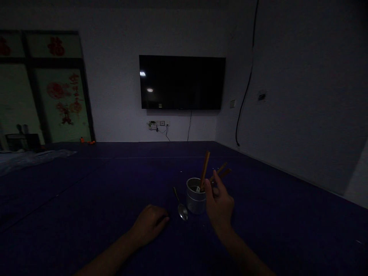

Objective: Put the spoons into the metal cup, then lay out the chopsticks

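My right hand [220, 205] is at the right side of a grey metal cup [196, 203] that stands upright on the dark blue surface. Its thumb and index finger close around wooden chopsticks [204, 170] at the cup's rim; the exact contact is dim. One bundle of sticks rises nearly upright, while other wooden sticks [225, 172] lean right behind the fingers. A small pale piece [198, 189] shows inside the rim. Left of the cup lies a metal spoon [182, 211], bowl toward me. Beside it my left hand [151, 222] rests on the surface, fingers curled, with nothing visible in it.
The dark blue surface [115, 195] stretches to the far wall. Clear plastic sheeting [37, 158] lies at the far left, with small orange items [91, 142] beyond it. A television [183, 82] hangs on the wall, and a black cable [244, 97] drops down the right wall.
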